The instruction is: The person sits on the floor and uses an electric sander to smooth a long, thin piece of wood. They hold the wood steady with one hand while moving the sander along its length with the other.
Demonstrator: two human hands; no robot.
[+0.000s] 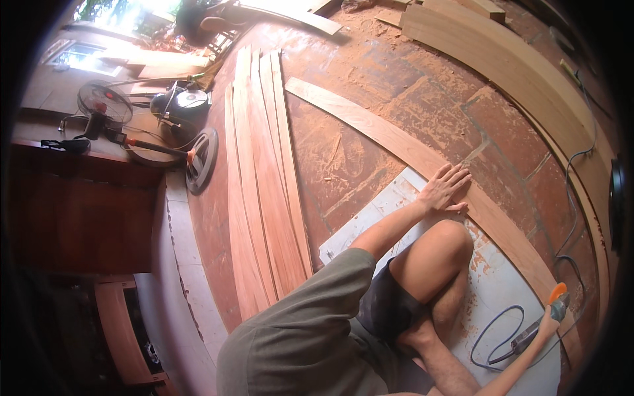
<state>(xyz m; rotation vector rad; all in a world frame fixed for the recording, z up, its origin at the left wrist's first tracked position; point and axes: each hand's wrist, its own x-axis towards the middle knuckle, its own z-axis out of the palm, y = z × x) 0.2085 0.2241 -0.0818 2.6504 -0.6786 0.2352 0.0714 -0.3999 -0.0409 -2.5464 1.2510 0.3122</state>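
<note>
Daylight glare blows out upper left; lower left dim; floor [429, 109] well lit; fisheye bends long plank [373, 129], rim black

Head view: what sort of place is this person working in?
Probably a makeshift woodworking area: long planks lie side by side on the tiled floor, what looks like wood dust is scattered over it, and the right hand holds a corded power tool.

The shirt [290, 336] is dull grey-green, loose and creased, its short sleeve [347, 274] ending near the elbow. The shorts [389, 300] are nearly black. Left hand [444, 189], right hand [549, 325] and foot [417, 338] are bare.
</note>
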